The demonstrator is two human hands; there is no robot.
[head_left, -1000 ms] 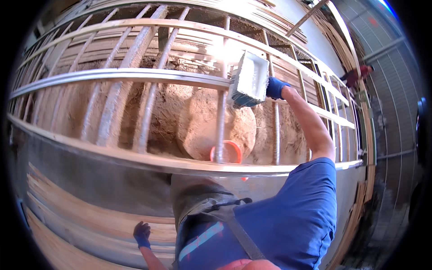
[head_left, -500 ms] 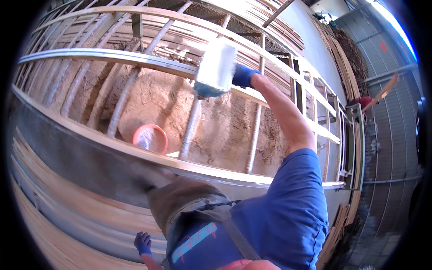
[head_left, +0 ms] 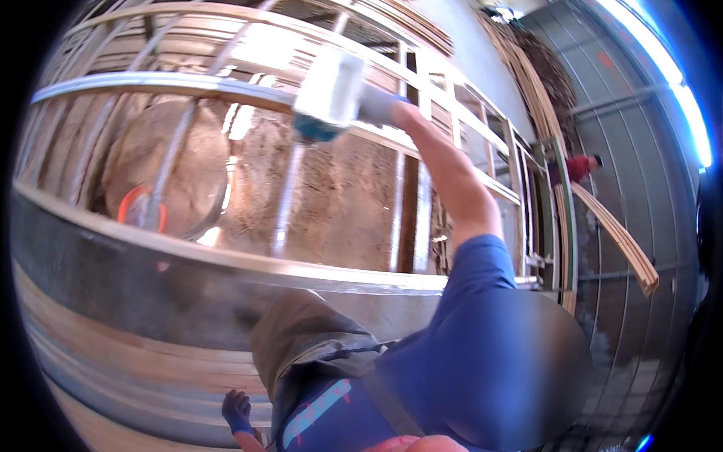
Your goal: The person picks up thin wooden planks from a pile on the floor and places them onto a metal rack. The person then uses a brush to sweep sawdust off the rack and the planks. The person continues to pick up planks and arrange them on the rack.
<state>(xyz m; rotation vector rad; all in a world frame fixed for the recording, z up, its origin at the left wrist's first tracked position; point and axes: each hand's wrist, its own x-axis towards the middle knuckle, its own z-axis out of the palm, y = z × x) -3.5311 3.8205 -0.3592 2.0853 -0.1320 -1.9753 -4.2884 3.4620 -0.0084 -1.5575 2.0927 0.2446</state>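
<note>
My right arm [head_left: 450,169] reaches up over the slatted rack. The gloved right hand [head_left: 379,104], blurred by motion, is closed at the side of a white box-shaped thing [head_left: 329,84] with a teal lower end. Its exact kind does not show. This thing hangs above a long light rail [head_left: 188,84] and the metal rollers below it. Down at the lower left, my left hand [head_left: 237,410] in a dark glove hangs at my side, fingers loosely curled, with nothing visible in it.
An orange-rimmed bucket [head_left: 141,209] stands inside the rack near its front rail [head_left: 226,254]. Long boards [head_left: 143,339] lie at the lower left. Beyond the rack's right end, a person in red [head_left: 578,167] is beside a bundle of wooden strips [head_left: 617,237].
The rack and bucket have shifted left in view. My right hand still holds the white box-shaped thing, now slightly farther left. The person in red and the wooden strips show more fully.
</note>
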